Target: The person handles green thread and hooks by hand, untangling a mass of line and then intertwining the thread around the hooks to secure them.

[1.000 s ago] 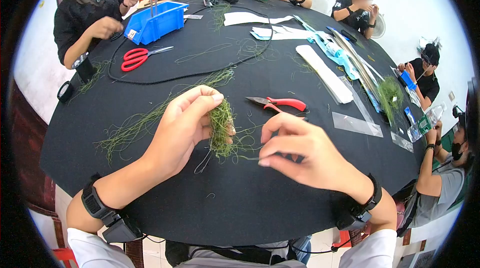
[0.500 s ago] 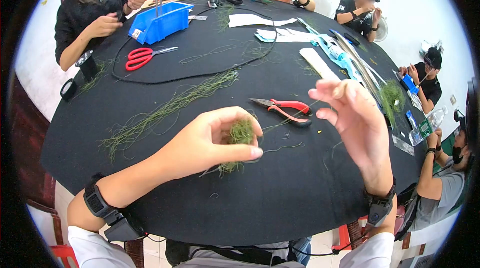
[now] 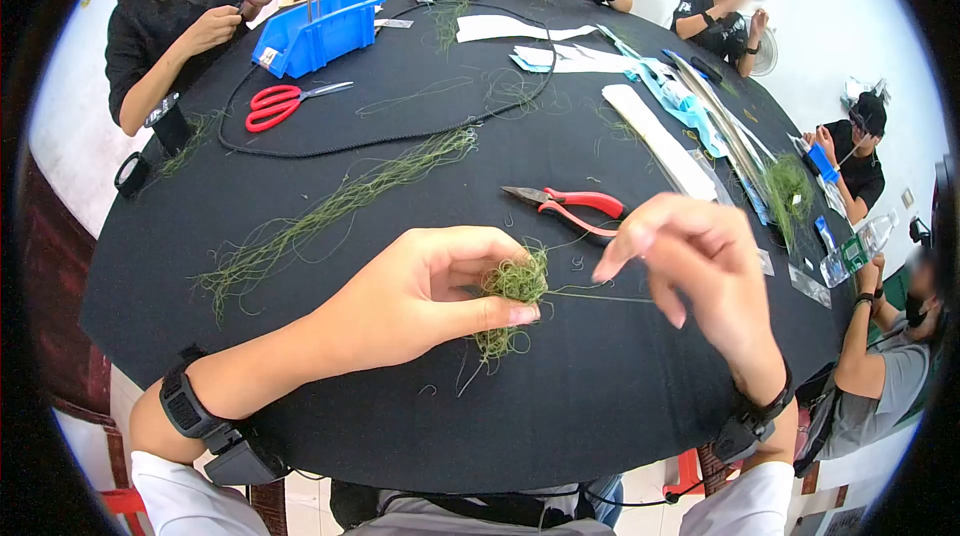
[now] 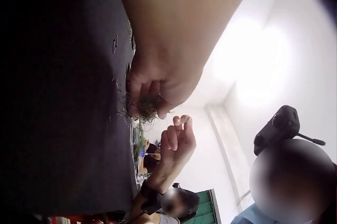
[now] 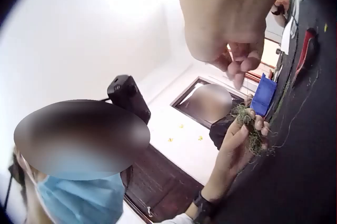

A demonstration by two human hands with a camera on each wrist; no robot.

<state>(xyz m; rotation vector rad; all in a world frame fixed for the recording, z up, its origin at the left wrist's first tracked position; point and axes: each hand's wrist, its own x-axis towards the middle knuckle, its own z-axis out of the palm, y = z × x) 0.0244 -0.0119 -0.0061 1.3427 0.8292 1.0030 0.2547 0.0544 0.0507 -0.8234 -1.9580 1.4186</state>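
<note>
My left hand (image 3: 430, 286) holds a tangled bundle of green strands (image 3: 516, 280) between thumb and fingers, over the near part of the black table. Loose loops stick out of it, and thin pale wire ends (image 3: 468, 374) hang below. To its right, my right hand (image 3: 708, 271) is raised with bent fingers; a straight green strand (image 3: 600, 297) runs from the bundle to it. In the right wrist view, the fingertips (image 5: 240, 67) are drawn close together. Red-handled pliers (image 3: 585, 200) lie just beyond the hands.
A long hank of green strands (image 3: 340, 211) lies left of centre. Behind it are red scissors (image 3: 272, 108), a black cord (image 3: 340, 150) and a blue bin (image 3: 318, 41). White strips (image 3: 660, 141) and a plastic bottle (image 3: 858, 246) lie to the right. Several people sit around the table.
My left hand has moved right with the bundle and turned it. The right hand let its fingers spread up and away, then came lower with them bent, the strand stretched between the hands.
</note>
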